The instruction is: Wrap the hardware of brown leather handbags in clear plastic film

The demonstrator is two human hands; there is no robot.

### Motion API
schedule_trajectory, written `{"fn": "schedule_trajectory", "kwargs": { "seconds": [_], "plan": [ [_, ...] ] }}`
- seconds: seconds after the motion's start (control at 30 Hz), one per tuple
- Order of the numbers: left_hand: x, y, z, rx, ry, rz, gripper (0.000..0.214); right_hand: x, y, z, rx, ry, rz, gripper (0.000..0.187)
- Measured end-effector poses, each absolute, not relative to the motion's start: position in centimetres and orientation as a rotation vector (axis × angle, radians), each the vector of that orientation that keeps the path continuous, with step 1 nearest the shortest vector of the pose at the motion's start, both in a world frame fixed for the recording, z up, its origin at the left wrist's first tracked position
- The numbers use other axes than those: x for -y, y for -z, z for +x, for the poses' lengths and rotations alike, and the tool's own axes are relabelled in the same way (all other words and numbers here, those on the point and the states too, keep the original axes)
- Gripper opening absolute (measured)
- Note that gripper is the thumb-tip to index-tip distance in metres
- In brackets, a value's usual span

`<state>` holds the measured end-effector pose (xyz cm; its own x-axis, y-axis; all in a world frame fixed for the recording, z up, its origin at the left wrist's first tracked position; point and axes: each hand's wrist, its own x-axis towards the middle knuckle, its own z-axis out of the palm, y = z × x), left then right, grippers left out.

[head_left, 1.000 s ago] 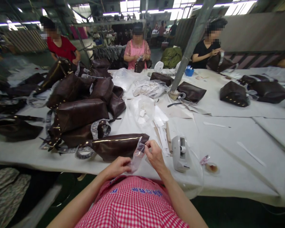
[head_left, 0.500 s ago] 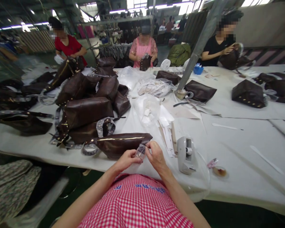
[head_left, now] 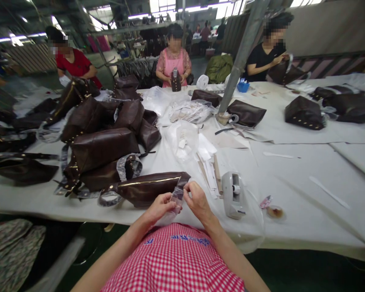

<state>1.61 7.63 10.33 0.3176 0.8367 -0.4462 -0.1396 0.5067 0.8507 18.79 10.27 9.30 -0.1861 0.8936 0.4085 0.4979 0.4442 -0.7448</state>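
Observation:
A dark brown leather bag [head_left: 146, 188] with a gold zipper lies on its side at the table's near edge. Just in front of its right end, a piece of clear plastic film [head_left: 177, 194] stretches between my hands. My left hand [head_left: 159, 208] is closed on the film's lower left part, thumb against fingers. Fingertips of my right hand [head_left: 198, 201] pinch the film's upper right edge, close to the bag's corner. To the left, the bag's plastic-wrapped strap [head_left: 110, 198] loops on the table.
A tape dispenser [head_left: 233, 194] stands right of my hands, near paper strips [head_left: 211, 174]. Stacked brown bags [head_left: 105, 142] fill the left side. A metal post [head_left: 245, 52] rises from the table [head_left: 292, 182]. Across it, several people handle bags.
The film between my hands is pulled out longer and stands higher, with my fingers slightly shifted. The whole view has swung a little to the right.

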Motion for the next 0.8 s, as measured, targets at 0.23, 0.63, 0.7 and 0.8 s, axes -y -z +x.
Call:
{"fn": "schedule_trajectory", "kwargs": {
  "seconds": [0.23, 0.63, 0.7, 0.8],
  "plan": [
    [-8.7, -12.0, 1.2, -0.970, -0.651, 0.808, 0.035, -10.8, -9.8, 18.7, 1.119, -1.145, -1.256, 0.019],
    [-8.4, -12.0, -0.8, -0.921, -0.603, 0.697, 0.045, -12.3, -9.6, 17.4, 0.645, -1.818, -1.261, 0.025],
    [-8.4, -12.2, -0.9, -0.950, -0.591, 0.692, 0.047, -12.1, -9.7, 17.1, 0.678, -1.816, -1.289, 0.021],
    [-8.5, -12.6, -0.9, -0.984, -0.527, 0.779, 0.048, -11.8, -9.9, 16.9, 0.759, -1.779, -1.319, 0.017]
  ]
}}
